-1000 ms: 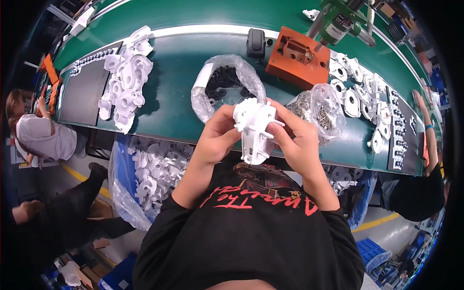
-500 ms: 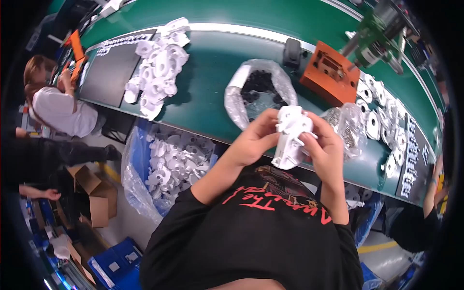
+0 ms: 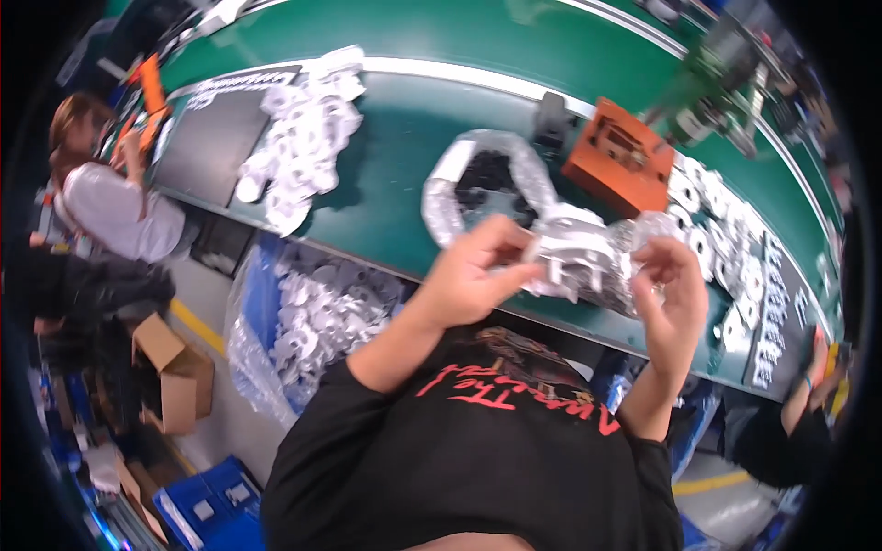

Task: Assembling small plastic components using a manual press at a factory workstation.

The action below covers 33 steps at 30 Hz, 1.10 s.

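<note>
A white moulded plastic part [image 3: 577, 250] with prongs is held in front of my chest, over the table's near edge. My left hand [image 3: 482, 274] grips its left side between thumb and fingers. Just right of the part, my right hand [image 3: 673, 286] is off it, thumb and curled fingers apart with nothing visible between them. Next to that hand lies a clear bag [image 3: 654, 226] of small metal pieces, partly hidden by the part and the hand. Beyond my left hand stands a clear bag [image 3: 445, 213] of black parts. Motion blurs the white part.
An orange fixture [image 3: 617, 158] sits beneath a green press [image 3: 700, 118]. White parts [image 3: 308, 138] are heaped at left, with more [image 3: 726, 225] at right beside a dark board [image 3: 777, 312]. A lined blue bin [image 3: 266, 317] of white parts stands below the edge. People work on both sides.
My right hand has let go of the white part and moved right. The part has turned in my left hand, its prongs now showing toward me.
</note>
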Tool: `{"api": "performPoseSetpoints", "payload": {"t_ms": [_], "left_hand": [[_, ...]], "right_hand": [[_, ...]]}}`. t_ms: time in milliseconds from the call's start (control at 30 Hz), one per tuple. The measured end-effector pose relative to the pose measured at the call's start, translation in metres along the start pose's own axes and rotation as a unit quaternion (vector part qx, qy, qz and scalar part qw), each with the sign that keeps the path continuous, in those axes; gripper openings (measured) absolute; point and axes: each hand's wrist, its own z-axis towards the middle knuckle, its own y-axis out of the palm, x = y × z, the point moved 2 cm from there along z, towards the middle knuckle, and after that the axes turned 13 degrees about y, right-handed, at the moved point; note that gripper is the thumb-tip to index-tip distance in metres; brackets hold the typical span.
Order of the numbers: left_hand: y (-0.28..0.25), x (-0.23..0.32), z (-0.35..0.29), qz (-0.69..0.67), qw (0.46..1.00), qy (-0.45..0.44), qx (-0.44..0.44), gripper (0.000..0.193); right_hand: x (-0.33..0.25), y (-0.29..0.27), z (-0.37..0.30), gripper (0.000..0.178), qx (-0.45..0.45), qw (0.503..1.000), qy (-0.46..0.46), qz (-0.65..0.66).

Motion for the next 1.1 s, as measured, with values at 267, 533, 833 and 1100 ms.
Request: {"api": "performPoseSetpoints", "payload": {"t_ms": [267,533,833,1100], "left_hand": [[0.001,0.005,0.082,0.395,0.887,0.207,-0.116,0.02],[0.038,-0.092,0.171,0.559,0.651,0.412,-0.307,0.007],[0.038,-0.13,0.185,0.579,0.673,0.342,-0.308,0.006],[0.027,-0.138,0.181,0.551,0.72,0.266,-0.328,0.018]], "right_hand": [[0.051,-0.012,0.014,0.023,0.033,0.954,0.04,-0.297],[0.059,-0.021,0.006,0.025,0.074,0.959,-0.05,-0.268],[0.064,-0.021,0.004,0.023,0.093,0.946,-0.074,-0.303],[0.061,-0.02,0.008,0.021,0.061,0.949,-0.01,-0.31]]}}
